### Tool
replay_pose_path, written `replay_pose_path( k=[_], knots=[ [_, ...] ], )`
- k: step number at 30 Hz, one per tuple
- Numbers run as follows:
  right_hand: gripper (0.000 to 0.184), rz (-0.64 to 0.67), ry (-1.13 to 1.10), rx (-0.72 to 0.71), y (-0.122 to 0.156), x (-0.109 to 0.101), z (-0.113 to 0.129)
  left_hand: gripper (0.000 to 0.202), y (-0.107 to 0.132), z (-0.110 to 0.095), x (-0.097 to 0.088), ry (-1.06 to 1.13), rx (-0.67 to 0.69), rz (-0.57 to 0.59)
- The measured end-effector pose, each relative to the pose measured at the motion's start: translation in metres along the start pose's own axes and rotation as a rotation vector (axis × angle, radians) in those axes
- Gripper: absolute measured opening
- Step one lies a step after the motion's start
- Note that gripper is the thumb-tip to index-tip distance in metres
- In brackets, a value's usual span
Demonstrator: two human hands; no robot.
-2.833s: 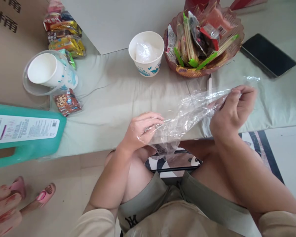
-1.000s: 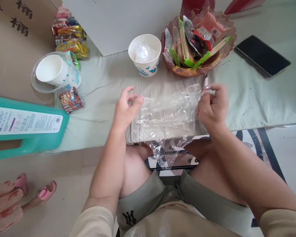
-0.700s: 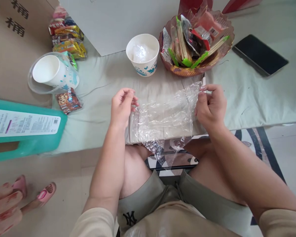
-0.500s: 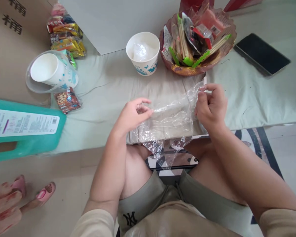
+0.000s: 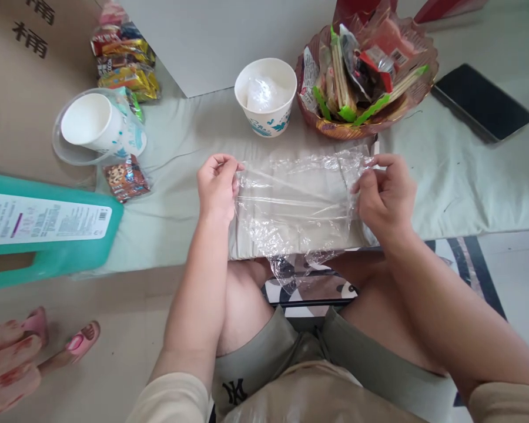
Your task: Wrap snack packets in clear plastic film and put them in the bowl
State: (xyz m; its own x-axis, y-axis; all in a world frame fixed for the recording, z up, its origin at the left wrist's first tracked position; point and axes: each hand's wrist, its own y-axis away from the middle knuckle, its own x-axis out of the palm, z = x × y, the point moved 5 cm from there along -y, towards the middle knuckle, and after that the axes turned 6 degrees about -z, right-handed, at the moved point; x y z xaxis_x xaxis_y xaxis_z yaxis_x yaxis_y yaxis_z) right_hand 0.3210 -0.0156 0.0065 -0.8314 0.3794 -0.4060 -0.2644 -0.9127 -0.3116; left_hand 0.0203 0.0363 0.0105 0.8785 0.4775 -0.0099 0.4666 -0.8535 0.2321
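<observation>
A clear plastic bag (image 5: 297, 197) is stretched flat between my two hands, over the front edge of the cloth-covered surface. My left hand (image 5: 218, 185) pinches its upper left corner. At the upper right corner my right hand (image 5: 387, 197) grips the film between thumb and fingers. The bag's crumpled lower part droops past the edge above my knees. Just beyond it stands a paper cup (image 5: 271, 123) with a blue leaf print, holding a crumpled clear plastic wad (image 5: 262, 94).
A glass bowl (image 5: 335, 126) of wrapped snacks stands behind my right hand, with a black phone (image 5: 485, 103) farther right. To the left are another paper cup (image 5: 123, 132), a wrapped snack (image 5: 127, 179) and a green jug (image 5: 70, 252). Another person's feet in pink slippers (image 5: 83, 341) show lower left.
My left hand has moved left and away from me and closed on the bag's corner. The film is now spread wide and flatter. My right hand keeps its hold.
</observation>
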Motion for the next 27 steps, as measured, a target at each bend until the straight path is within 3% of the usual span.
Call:
replay_pose_path(
  k=[5,8,11,13,16,19,21,23,24,25,27],
  knots=[
    [0.004,-0.01,0.056,0.025,-0.002,0.0,0.01,0.01,-0.01,0.003,-0.006,-0.132,0.05,-0.057],
    [0.004,0.078,0.17,0.029,-0.002,0.001,0.012,0.002,-0.006,0.002,-0.005,-0.287,0.112,0.042],
    [0.005,0.194,0.318,-0.01,-0.001,0.004,0.013,0.023,0.002,0.004,0.0,-0.488,0.217,0.177],
    [0.006,0.248,0.408,-0.051,-0.001,0.007,0.013,0.02,0.002,0.007,0.002,-0.558,0.27,0.199],
    [0.008,0.293,0.483,-0.077,-0.002,0.011,0.014,0.008,-0.007,0.01,0.001,-0.557,0.339,0.124],
    [0.01,0.313,0.558,-0.023,-0.004,0.012,0.013,0.012,-0.013,0.008,-0.006,-0.569,0.421,0.007],
    [0.011,0.31,0.598,0.026,-0.005,0.01,0.012,0.023,-0.004,-0.003,-0.015,-0.57,0.557,-0.09],
    [0.012,0.291,0.604,0.046,-0.006,0.008,0.012,0.024,0.022,-0.018,-0.022,-0.52,0.77,-0.09],
    [0.012,0.276,0.596,0.049,-0.007,0.007,0.012,0.019,0.041,-0.025,-0.022,-0.48,0.878,0.001],
    [0.013,0.26,0.583,0.052,-0.008,0.006,0.012,0.017,0.062,-0.03,-0.02,-0.422,0.964,0.166],
    [0.013,0.227,0.552,0.075,-0.01,0.004,0.011,0.042,0.103,-0.027,-0.009,-0.483,0.962,0.664]
  ],
)
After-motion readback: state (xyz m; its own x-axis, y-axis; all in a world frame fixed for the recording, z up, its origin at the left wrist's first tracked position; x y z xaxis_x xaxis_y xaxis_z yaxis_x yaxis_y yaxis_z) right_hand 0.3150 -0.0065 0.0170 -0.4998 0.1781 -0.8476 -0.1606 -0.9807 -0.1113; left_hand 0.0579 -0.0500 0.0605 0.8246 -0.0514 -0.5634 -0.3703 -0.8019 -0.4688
